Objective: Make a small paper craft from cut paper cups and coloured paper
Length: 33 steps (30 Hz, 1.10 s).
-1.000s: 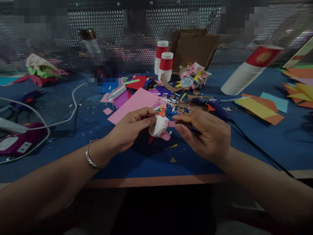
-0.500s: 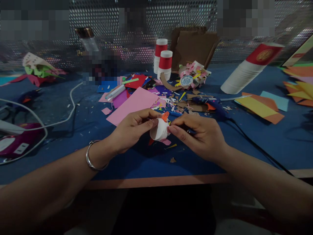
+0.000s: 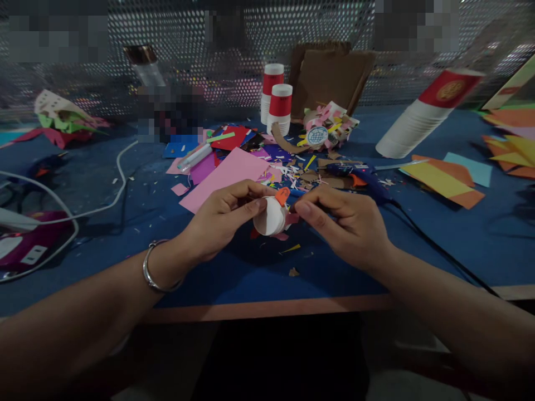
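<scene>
My left hand (image 3: 221,220) grips a small white paper cup piece (image 3: 270,216) by its rim, thumb and fingers closed round it. An orange paper tab (image 3: 282,195) sticks up from the top of the cup and pink paper bits (image 3: 281,236) hang under it. My right hand (image 3: 343,225) pinches the cup's right side with thumb and fingers, just above the blue table (image 3: 234,273). A silver bangle (image 3: 151,274) sits on my left wrist.
A pink sheet (image 3: 225,175), coloured paper scraps and a blue glue gun (image 3: 368,181) with a black cable lie behind my hands. Two red-and-white cups (image 3: 276,106), a cardboard piece, a tipped cup stack (image 3: 422,117), coloured sheets (image 3: 447,178) at right, white cable at left.
The cup has been turned in my hands: the pink strip on its right side is gone from sight and an orange tab now stands on top. Both hands stayed close together.
</scene>
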Each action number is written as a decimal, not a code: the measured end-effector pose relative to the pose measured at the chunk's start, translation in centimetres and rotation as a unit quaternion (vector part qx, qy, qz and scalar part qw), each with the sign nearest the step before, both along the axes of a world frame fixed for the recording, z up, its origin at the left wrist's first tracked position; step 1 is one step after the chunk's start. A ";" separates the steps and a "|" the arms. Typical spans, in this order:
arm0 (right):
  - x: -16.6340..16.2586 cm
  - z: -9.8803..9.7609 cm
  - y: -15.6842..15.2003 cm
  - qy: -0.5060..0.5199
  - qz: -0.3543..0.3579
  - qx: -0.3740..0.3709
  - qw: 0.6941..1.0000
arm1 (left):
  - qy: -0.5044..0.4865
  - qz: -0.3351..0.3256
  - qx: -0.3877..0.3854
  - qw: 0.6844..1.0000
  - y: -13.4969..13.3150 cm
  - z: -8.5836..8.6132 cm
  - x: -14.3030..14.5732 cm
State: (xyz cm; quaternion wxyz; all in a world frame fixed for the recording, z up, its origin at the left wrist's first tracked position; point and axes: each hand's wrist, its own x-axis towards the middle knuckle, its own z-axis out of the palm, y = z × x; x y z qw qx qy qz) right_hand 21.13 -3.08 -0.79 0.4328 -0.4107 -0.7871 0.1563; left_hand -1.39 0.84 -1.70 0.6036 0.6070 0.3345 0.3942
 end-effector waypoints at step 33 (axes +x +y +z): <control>-0.3 -0.5 2.4 0.047 0.013 -0.084 0.995 | 0.055 0.015 0.012 0.998 0.1 1.0 -0.9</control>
